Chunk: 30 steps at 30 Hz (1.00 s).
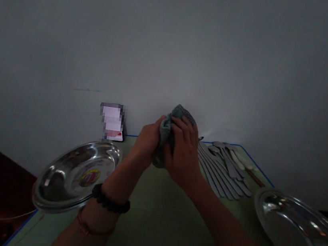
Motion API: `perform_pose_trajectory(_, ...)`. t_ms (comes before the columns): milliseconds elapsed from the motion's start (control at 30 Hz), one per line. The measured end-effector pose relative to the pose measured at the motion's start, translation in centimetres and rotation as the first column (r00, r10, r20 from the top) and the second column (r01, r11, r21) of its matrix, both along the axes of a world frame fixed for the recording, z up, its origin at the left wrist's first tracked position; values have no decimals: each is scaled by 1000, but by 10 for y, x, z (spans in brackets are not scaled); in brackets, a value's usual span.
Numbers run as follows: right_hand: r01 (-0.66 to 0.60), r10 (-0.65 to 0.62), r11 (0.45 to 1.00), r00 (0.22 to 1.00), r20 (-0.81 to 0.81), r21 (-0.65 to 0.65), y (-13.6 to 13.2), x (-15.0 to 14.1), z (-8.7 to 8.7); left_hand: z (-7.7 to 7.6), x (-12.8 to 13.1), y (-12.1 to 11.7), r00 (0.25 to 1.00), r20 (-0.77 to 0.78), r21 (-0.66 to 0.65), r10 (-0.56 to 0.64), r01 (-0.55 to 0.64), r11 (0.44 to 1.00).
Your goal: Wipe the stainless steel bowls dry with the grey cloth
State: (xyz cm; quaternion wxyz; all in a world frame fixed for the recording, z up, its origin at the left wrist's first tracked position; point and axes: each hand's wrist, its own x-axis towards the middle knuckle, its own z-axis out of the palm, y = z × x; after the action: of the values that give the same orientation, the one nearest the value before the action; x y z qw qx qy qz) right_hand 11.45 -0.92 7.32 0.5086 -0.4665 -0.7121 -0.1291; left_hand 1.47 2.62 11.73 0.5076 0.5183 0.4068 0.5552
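Observation:
Both of my hands hold a bunched grey-green cloth (165, 129) above the far middle of the table. My left hand (147, 143) is closed on its left side, with the thumb up. My right hand (182, 151) wraps over the cloth from the right, fingers bent across it. Whether anything lies inside the folds cannot be made out. Just right of my right hand, a row of metal cutlery handles (220, 175) lies side by side on the table. Several metal spoons (227, 157) rest beside them.
Oval shiny metal dishes (64, 170) sit stacked at the left edge. Another oval metal dish (289, 228) stands at the right. A phone (112, 120) with a blurred screen leans on the wall behind the green table (151, 218). Pale spoons (239, 159) lie at the back right.

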Motion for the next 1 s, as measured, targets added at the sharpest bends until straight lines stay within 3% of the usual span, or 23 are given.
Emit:
perform_pose_trajectory(100, -16, 15, 1000, 992, -126, -7, 4, 8, 3, -1, -2, -3, 982, -188, 0, -33, 33, 999)
perform_pose_trajectory(233, -80, 62, 996, 953, -297, -48, 14, 21, 2, -3, -7, 1, 984, -170, -160, -54, 27, 987)
perform_pose_trajectory(400, -71, 19, 995, 843, -538, -75, 27, 30, -2, 1, -13, 11, 989, 144, -231, 46, -11, 973)
perform_pose_trajectory(533, -100, -20, 985, 741, -671, -139, 32, 21, -15, 11, -16, 13, 886, 464, -240, -16, 143, 960)
perform_pose_trajectory(633, -96, 30, 992, 788, -614, -76, 28, 4, -29, 12, -17, 13, 815, 579, -207, -23, 174, 963)
perform_pose_trajectory(767, -103, 111, 994, 958, -263, 46, 17, -11, -40, 12, -17, 14, 760, 649, -224, 43, 136, 965)
perform_pose_trajectory(867, -122, 126, 990, 990, -68, 64, 12, -10, -38, 13, -15, 11, 735, 667, -294, 125, 105, 950)
perform_pose_trajectory(933, -131, 137, 989, 986, -90, 76, 11, -8, -33, 14, -12, 9, 711, 682, -321, 175, 76, 944)
perform_pose_trajectory(1000, -133, 151, 987, 964, -218, 96, 13, -6, -28, 14, -8, 7, 684, 708, -296, 174, 65, 953)
